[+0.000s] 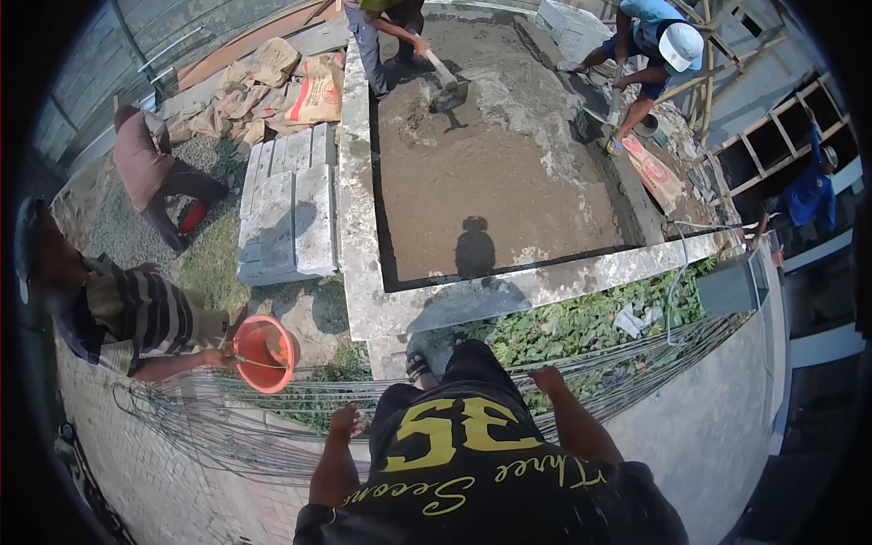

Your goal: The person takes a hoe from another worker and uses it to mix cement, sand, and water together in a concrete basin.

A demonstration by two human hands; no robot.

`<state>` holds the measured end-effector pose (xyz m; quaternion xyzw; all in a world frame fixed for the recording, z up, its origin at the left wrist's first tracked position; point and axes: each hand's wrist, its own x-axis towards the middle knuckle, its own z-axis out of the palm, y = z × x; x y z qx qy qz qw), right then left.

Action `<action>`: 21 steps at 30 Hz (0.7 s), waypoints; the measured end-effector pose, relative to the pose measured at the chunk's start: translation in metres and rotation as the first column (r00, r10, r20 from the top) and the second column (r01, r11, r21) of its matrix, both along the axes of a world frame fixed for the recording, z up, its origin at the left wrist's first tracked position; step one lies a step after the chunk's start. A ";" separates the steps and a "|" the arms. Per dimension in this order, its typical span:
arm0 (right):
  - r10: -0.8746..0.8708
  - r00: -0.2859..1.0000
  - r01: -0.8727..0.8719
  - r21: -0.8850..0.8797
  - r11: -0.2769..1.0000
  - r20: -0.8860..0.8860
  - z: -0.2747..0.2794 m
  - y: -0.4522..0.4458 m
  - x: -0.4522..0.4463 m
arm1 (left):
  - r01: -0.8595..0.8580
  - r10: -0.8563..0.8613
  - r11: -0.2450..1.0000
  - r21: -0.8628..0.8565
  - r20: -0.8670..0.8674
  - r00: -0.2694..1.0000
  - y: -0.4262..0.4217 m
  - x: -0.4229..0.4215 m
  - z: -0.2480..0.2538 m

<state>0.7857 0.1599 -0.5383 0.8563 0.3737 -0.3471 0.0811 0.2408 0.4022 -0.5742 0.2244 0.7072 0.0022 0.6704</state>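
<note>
My left hand (345, 421) hangs beside my left hip, above the bundle of steel bars (300, 391). Its fingers are loosely bent and a little apart, and I see nothing in them. On the other side, my right hand (547, 380) hangs over the same bars near the green plants (581, 341), its fingers loosely bent and holding nothing visible. Neither hand appears to touch the bars. Ahead of my feet runs a low concrete wall (536, 283) around a bed of grey-brown sand or mortar mix (509, 200).
A person in a striped shirt (154, 313) grips an orange bucket (266, 352) at left. Two people work the mix with a shovel (449, 94) and a long-handled tool (614, 104). Another bends over gravel (204, 177). Pale blocks (289, 209) and sacks (318, 91) sit left.
</note>
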 end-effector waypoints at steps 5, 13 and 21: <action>0.007 1.000 -0.003 0.192 0.981 -0.019 -0.022 0.008 0.006 | 0.181 -0.184 0.981 0.076 0.038 0.982 -0.009 -0.033 -0.024; -0.229 0.973 0.229 0.019 0.973 -0.002 -0.037 -0.026 0.004 | 0.003 -0.007 0.997 0.073 0.053 0.999 0.028 -0.012 -0.001; -0.233 0.970 0.236 -0.042 0.971 0.070 -0.078 -0.064 -0.006 | 0.031 -0.035 0.990 0.138 0.031 0.999 0.039 0.009 0.001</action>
